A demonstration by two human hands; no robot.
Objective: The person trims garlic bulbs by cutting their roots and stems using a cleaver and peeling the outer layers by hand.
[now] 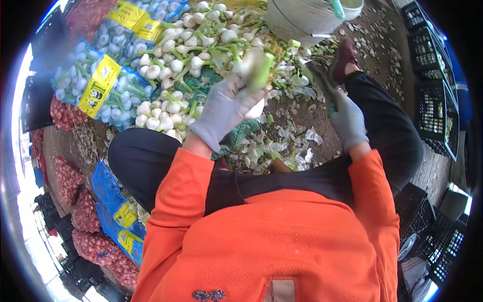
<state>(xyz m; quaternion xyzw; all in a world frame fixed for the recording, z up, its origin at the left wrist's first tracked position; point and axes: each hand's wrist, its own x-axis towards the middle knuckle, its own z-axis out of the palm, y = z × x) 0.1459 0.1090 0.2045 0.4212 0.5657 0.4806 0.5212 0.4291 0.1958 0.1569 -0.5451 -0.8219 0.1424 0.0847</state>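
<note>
My left hand (226,108), in a grey knit glove, is closed around a fresh garlic bulb (257,70) with a green stem, blurred by motion. Gripped in my gloved right hand (348,121) is a knife (322,83), its dark blade slanting up and left, apart from the bulb. In front of my left hand lies a heap of white garlic bulbs (196,45) with short green stems. More trimmed bulbs (163,115) sit beside my left wrist. Below and between my hands, peeled skins and stem scraps (282,143) litter the ground.
A whitish bucket (307,20) stands beyond the heap. Blue mesh bags of garlic (75,73) with yellow labels lie at left, and red mesh sacks (83,211) behind them. Black plastic crates (431,105) line the right. My bent legs (387,116) frame the work spot.
</note>
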